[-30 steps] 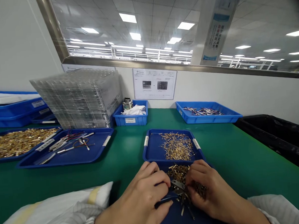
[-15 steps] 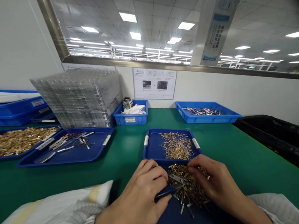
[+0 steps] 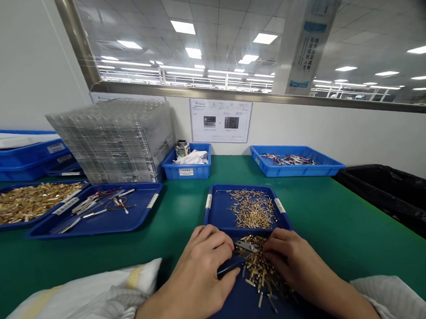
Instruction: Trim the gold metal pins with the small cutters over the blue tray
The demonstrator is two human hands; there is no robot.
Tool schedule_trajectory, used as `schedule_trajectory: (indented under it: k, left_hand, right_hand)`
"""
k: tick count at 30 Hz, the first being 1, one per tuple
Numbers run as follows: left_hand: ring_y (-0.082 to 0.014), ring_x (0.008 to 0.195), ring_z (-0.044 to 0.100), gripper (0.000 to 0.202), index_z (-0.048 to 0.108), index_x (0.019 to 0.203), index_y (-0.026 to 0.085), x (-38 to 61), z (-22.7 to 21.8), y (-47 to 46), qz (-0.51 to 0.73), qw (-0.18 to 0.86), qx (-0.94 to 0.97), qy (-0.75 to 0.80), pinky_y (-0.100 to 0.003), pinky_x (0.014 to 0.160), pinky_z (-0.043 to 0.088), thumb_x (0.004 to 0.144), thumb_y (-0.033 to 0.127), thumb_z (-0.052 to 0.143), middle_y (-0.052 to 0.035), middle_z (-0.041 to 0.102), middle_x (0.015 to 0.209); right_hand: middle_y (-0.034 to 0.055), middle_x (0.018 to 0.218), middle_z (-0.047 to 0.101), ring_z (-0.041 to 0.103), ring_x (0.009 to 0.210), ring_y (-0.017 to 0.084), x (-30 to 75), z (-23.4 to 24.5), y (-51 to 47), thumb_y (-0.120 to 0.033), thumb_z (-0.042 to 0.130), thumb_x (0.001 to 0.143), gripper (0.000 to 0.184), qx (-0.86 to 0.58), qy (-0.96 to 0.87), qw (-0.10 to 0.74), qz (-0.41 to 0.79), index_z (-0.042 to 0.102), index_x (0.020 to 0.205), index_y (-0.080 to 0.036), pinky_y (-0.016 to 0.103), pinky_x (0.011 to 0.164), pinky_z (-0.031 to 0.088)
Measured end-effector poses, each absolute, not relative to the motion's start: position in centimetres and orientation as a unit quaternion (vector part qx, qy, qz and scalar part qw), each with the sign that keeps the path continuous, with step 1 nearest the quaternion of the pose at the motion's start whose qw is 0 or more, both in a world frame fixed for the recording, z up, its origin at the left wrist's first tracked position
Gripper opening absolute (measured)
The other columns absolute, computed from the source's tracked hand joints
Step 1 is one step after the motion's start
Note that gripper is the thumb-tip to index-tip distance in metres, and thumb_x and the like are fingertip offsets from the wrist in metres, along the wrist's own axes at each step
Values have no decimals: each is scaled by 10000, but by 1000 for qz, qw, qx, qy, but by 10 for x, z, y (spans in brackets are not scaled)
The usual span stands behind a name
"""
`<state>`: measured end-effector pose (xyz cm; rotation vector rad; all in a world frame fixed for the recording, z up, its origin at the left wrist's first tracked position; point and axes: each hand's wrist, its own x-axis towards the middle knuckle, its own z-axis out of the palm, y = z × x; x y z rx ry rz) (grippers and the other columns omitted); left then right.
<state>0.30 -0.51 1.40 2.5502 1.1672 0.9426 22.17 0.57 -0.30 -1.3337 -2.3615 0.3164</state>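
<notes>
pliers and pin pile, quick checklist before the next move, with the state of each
1. Pliers held firm in the left hand: ok, fingers wrap the blue handle.
2. Pliers' tip at the pin pile: ok, it meets the far edge.
3. Right hand on the pile: ok, fingers rest on pins.
4. Pin caught in the tip: cannot tell, too small.
5. Loose pins inside the near tray: ok.
6. Bare room in the far tray: ok, its left part.
</notes>
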Motion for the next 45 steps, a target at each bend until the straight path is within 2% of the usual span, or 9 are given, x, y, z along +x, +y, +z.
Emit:
schedule_trajectory:
  k: [8,18,21,29,36,41,45]
  left_hand:
    - [-204,840,483,131,519,664,158,3,12,-6,280,103,872,389,-389,798,380,736,169,628,-17,585,823]
    - [-198,813,475,102,531,694,166,5,12,-9,256,101,882,382,-396,815,376,751,189,612,-13,570,797]
    - [-196,794,478,107,528,688,167,4,11,-9,245,94,881,393,-407,820,375,761,199,599,-18,557,779]
    - [-195,802,473,105,530,688,163,5,12,-12,285,90,882,364,-383,769,382,752,174,613,-17,578,808]
    - [-187,789,473,94,547,696,151,5,16,-13,350,75,875,325,-378,749,384,770,153,605,-22,595,798]
    - [-184,796,502,78,563,708,151,7,17,-14,401,104,855,312,-355,739,403,752,124,621,-34,603,806]
    - [-160,763,517,130,543,663,143,8,16,-13,400,153,842,329,-327,716,410,695,89,658,-22,597,797]
  right_hand:
    - [18,779,556,538,688,133,223,6,0,-123,419,885,181,-425,-827,292,224,565,795,-181,246,607,402]
    - [11,751,547,522,671,127,221,2,-1,-126,445,873,168,-414,-838,285,215,550,752,-180,243,590,376]
    - [11,769,563,534,681,123,221,4,-2,-121,441,871,164,-412,-832,288,235,568,790,-186,233,601,389]
    - [-10,708,570,525,629,117,216,6,-3,-67,477,789,156,-429,-816,296,250,571,739,-181,219,569,377]
    - [-26,619,513,466,584,114,215,11,-4,-110,500,770,146,-454,-767,359,279,518,640,-173,215,531,338]
    - [-27,620,479,406,571,107,219,8,-2,-212,512,799,170,-437,-703,399,395,507,635,-169,220,528,322]
    - [-40,581,428,357,541,100,220,9,-1,-243,510,800,191,-435,-669,384,465,475,626,-172,218,503,299]
